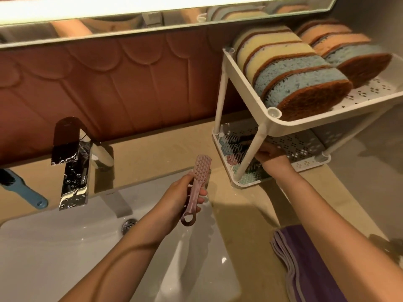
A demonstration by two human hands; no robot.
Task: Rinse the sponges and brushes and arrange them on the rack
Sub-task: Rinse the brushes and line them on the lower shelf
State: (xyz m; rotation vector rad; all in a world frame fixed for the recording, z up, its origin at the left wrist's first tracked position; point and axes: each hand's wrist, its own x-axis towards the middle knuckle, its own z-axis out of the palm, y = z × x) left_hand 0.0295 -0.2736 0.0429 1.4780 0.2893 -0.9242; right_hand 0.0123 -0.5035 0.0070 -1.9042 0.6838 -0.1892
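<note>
On the right hand (271, 159), the fingers are vanishing into the rack (223, 83), so their grip is not showing. Just left of it, the brushes (231, 147) are lying half hidden behind a rack post. The left hand (177, 198) is covering the pink brush (201, 167) mid-handle. Far to its left the blue brush (26, 191) is running off the edge.

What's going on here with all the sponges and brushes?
At a white sink, a person's left hand holds a pink plastic brush by its handle. Their right hand reaches into the bottom shelf of a white two-shelf plastic rack, where other brushes lie. Yellow, blue and orange sponges with brown backs stand in rows on the top shelf. A blue-handled brush lies on the counter, left of the chrome tap.
</note>
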